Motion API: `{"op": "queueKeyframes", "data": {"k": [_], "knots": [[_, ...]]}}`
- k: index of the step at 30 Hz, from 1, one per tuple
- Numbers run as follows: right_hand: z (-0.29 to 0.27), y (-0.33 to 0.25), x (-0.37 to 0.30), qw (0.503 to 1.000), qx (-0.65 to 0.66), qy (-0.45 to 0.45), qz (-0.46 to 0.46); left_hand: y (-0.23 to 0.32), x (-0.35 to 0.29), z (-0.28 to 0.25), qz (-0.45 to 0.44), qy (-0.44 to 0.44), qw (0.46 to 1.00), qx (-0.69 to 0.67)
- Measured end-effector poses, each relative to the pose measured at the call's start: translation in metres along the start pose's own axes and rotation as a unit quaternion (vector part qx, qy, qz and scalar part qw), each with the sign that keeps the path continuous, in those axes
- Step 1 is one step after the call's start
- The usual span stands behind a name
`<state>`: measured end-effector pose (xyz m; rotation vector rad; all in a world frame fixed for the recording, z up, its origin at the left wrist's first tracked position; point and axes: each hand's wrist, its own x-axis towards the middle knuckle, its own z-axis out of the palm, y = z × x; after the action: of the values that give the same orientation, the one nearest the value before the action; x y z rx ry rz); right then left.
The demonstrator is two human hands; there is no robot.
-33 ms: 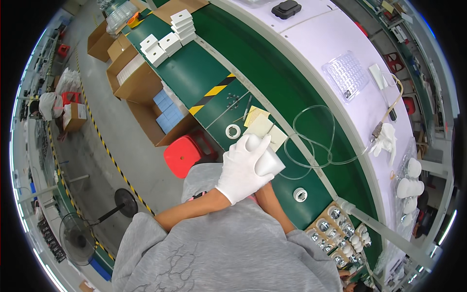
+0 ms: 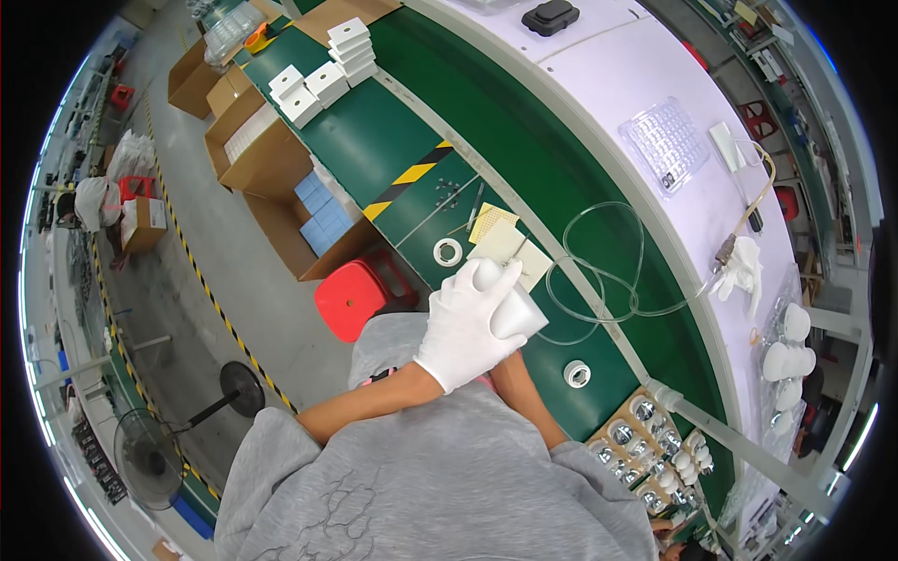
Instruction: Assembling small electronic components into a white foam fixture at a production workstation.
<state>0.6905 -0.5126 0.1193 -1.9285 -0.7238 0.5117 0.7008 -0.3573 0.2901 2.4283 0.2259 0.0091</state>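
Observation:
My left hand (image 2: 460, 338), in a white glove, is closed round a smooth white cylinder-like housing (image 2: 519, 314) in front of my body. Its fingers spread over the top of the housing. My right forearm (image 2: 526, 396) comes up from the lower right and passes behind the left hand and the housing; the right hand's fingers are hidden there. Just beyond the housing lie cream paper pads (image 2: 498, 242) and a yellow sheet (image 2: 492, 221). A white ring (image 2: 448, 252) rests on the green bench to their left, and another white ring-shaped part (image 2: 577, 374) sits to the right.
Clear tubing (image 2: 638, 280) loops across the bench toward the white table (image 2: 599, 84). Silver and white round parts (image 2: 644, 439) fill trays at lower right. White boxes (image 2: 327, 82) stack at the far left. Beside the bench are cartons (image 2: 267, 220), a red stool (image 2: 348, 307) and a fan (image 2: 150, 458).

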Motion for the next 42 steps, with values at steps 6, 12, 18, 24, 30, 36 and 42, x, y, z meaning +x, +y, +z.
{"op": "queueKeyframes", "data": {"k": [6, 12, 18, 24, 30, 36, 42], "knots": [[-0.002, 0.013, -0.019, 0.998, -0.020, -0.035, 0.045, 0.006, 0.001, 0.002, 0.023, -0.003, 0.999, 0.033], [-0.007, -0.007, -0.007, 0.997, 0.042, -0.034, 0.062, 0.005, 0.000, 0.000, 0.024, -0.003, 0.999, 0.029], [0.015, -0.008, 0.050, 0.960, 0.278, 0.000, 0.038, 0.002, -0.003, -0.004, 0.030, 0.010, 0.999, 0.035], [0.002, -0.040, 0.069, 0.883, 0.468, 0.033, 0.009, -0.012, -0.001, -0.010, 0.013, 0.030, 0.999, -0.016], [0.001, 0.007, 0.063, 0.629, 0.666, 0.082, 0.393, -0.058, -0.010, -0.030, -0.081, 0.076, 0.871, -0.478], [-0.037, -0.050, 0.068, 0.682, 0.667, -0.006, 0.301, -0.149, -0.049, -0.023, -0.080, 0.129, 0.663, -0.733], [-0.033, -0.038, 0.067, 0.692, 0.673, -0.034, 0.258, -0.151, -0.038, -0.016, -0.031, 0.044, 0.498, -0.866]]}}
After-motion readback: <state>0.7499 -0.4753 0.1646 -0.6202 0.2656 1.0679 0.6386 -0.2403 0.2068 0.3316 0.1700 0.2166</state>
